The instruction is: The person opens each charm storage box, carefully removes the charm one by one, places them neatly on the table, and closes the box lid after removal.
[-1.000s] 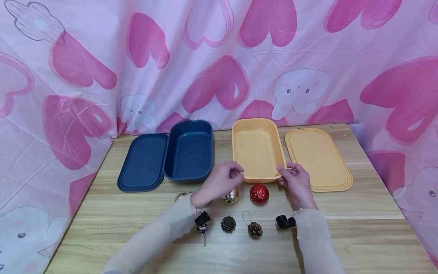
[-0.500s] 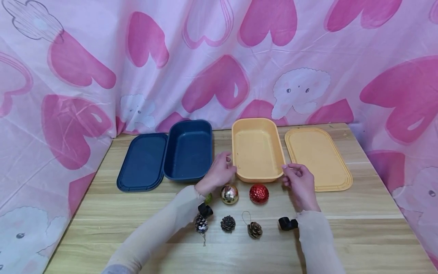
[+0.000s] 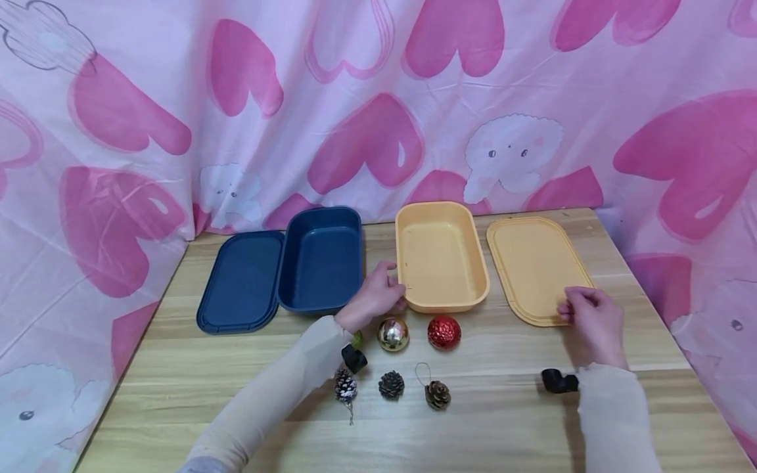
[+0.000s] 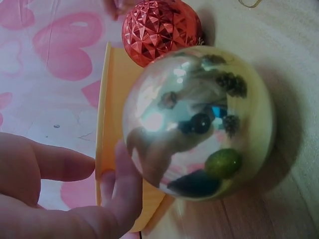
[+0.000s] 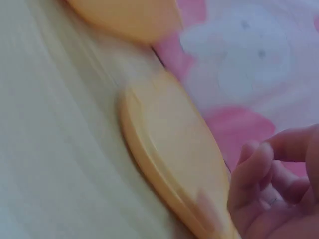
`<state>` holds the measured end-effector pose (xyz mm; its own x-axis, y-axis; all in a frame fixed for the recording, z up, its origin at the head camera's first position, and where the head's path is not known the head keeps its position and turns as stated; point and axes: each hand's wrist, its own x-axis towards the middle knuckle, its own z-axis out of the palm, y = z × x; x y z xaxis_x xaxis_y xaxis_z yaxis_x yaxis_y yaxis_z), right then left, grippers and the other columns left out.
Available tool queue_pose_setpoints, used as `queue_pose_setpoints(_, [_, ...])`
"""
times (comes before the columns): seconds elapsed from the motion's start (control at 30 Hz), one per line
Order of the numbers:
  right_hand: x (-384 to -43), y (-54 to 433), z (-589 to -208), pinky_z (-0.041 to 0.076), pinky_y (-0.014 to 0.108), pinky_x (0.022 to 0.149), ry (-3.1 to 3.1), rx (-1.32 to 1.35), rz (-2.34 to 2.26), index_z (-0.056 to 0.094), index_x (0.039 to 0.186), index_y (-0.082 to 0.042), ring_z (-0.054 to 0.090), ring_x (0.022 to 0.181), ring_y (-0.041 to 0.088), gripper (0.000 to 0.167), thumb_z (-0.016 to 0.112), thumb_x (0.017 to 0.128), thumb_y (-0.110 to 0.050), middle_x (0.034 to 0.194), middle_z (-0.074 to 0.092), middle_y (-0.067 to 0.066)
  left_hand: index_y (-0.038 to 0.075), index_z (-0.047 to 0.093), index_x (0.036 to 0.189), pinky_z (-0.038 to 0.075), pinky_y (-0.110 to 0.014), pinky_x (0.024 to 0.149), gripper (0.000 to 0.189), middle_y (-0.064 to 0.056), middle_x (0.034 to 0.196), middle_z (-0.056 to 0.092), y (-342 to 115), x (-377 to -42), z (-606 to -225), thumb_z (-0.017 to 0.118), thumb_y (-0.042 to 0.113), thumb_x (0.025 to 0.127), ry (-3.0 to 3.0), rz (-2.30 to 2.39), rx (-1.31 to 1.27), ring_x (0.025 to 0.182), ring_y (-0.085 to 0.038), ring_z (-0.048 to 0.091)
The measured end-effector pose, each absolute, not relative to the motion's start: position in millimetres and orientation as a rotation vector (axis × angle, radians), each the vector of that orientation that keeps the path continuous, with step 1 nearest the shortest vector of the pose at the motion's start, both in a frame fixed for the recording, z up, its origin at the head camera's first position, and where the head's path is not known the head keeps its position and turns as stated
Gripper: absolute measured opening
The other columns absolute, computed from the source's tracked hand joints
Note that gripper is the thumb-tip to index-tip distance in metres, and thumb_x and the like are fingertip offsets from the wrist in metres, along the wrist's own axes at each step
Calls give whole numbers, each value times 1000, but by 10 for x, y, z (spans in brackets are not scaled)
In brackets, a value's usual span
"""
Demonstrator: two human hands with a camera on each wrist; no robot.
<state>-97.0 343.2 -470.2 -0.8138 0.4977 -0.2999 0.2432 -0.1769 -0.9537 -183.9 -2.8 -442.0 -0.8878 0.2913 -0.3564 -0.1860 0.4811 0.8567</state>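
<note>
In the head view my left hand [image 3: 374,294] is at the near left corner of the yellow box [image 3: 442,306]. The left wrist view shows its thumb and fingers on both sides of the box wall [image 4: 104,114], pinching the rim. A shiny gold ball [image 3: 393,334] and a faceted red ball [image 3: 444,332] sit just in front of that box. My right hand [image 3: 596,322] is over the near right end of the flat yellow lid [image 3: 535,269]. Its fingers are loosely curled with nothing between them, and the right wrist view is blurred.
A dark blue box [image 3: 322,263] and its blue lid [image 3: 241,282] lie at the left. Nearer me are a white-tipped pine cone [image 3: 345,386], a dark pine cone [image 3: 391,385] and a brown pine cone [image 3: 437,395] with a string loop. My left wrist partly hides a green ball [image 3: 357,339].
My right hand has left the yellow box's rim and moved right to its lid. My left hand has shifted from the front rim to the near left corner.
</note>
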Motion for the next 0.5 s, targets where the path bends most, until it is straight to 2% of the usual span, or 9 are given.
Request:
queue_pose_setpoints(0.23, [-791,3952,-4675,51,16,48,-2105,-1112,1815,62,69,-25,60,45,4,26,55,91,-13,51,61,-11,2,37,137,59,-30,65,42,-15,91,62,-32,-1881,-4428,49,7,97,2154,1468,24,65,-17,66])
queue_pose_setpoints(0.4, [-688,4135,-4713,50,14,53,-2356,-1199,1702,60,76,-23,62,49,3,17,56,93,-25,52,61,-14,2,39,131,59,-28,65,35,-13,85,61,-33,-1905,-4451,49,8,98,2079,1511,-14,63,-16,65])
queue_pose_setpoints(0.5, [-673,4182,-4753,51,17,56,-2415,-1231,1732,61,75,-24,63,52,4,18,57,93,-28,55,61,-13,2,38,131,59,-28,66,36,-12,83,62,-30,-1915,-4453,48,6,97,2026,1546,-32,63,-15,65])
